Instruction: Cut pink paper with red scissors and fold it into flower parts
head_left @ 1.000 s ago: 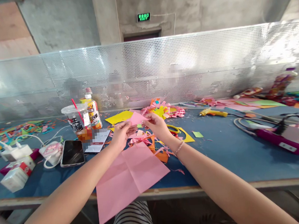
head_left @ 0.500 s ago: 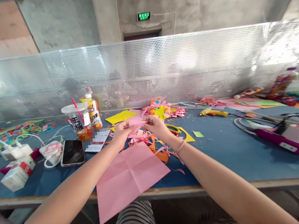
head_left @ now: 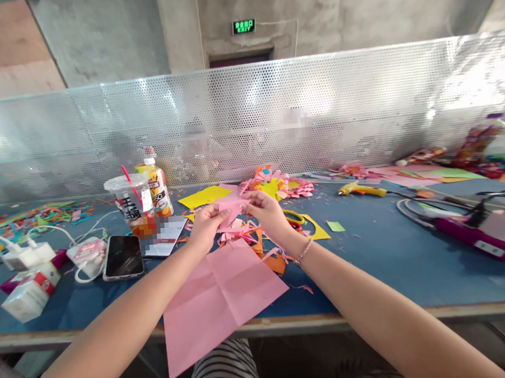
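Note:
A small folded piece of pink paper [head_left: 230, 212] is held up between both hands over the middle of the table. My left hand [head_left: 207, 224] pinches its left side, thumb on top. At its right edge, my right hand [head_left: 266, 212] grips it between thumb and fingertips. Below them lies a larger pink sheet [head_left: 224, 299] with crossing creases, its near corner hanging past the table edge. Pink and orange paper scraps [head_left: 242, 233] are heaped just under my hands. Beside my right hand are yellow-handled scissors [head_left: 293, 217], partly hidden, on yellow paper [head_left: 317, 227].
Pink paper flowers [head_left: 274, 184] sit behind my hands. To the left stand a plastic cup [head_left: 126, 204], a bottle [head_left: 158, 187] and a phone [head_left: 122, 257]. On the right are a yellow glue gun [head_left: 361, 190] and a purple power strip [head_left: 479, 244]. A perforated metal screen [head_left: 247, 119] borders the back.
The folded paper has tilted a little, showing more of its face between my hands. My right hand has shifted very slightly; both hands keep their hold.

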The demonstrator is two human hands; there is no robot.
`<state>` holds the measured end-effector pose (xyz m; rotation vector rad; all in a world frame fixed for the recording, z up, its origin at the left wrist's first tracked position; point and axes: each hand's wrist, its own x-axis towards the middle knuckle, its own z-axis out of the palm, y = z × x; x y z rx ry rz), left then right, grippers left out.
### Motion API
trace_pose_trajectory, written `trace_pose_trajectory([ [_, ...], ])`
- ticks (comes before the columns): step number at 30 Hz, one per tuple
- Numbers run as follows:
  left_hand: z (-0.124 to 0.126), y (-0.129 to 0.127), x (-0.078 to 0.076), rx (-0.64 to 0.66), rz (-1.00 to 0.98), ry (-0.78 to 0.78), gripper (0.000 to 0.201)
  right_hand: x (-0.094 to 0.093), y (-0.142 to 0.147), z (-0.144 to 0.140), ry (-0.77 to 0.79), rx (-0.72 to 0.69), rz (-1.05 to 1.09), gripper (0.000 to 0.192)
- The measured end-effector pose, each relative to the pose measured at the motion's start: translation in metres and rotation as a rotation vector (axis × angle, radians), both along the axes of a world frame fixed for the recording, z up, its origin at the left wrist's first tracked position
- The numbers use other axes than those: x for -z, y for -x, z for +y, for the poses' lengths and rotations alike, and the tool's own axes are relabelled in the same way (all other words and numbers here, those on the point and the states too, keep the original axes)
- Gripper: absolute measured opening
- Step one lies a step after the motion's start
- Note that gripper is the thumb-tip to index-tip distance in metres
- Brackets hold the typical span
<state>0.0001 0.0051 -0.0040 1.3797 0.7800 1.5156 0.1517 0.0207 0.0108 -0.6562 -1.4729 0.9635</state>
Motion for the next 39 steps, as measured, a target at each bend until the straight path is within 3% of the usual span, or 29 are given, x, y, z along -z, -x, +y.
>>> trace_pose_trajectory([
  [5,-0.0003,-0.0011,-0.0003,-0.006,-0.013,-0.011,0.021,-0.0021,0.0013,-0.0026,0.083,-0.031,0.055,0.018],
  [20,-0.0029,-0.0017,-0.0024,-0.036,0.022,-0.049,0.014,-0.0011,-0.0015,-0.0005,0.122,-0.078,0.107,0.019],
  [30,0.0008,-0.0007,0.0011,-0.078,0.056,-0.041,0.016,-0.0053,-0.0023,-0.0034,0.087,0.031,0.025,0.021],
  [39,-0.0046,-0.0030,-0.0028,-0.027,0.035,0.010,0.021,-0.0044,-0.0053,-0.0004,0.058,0.079,-0.035,0.023],
])
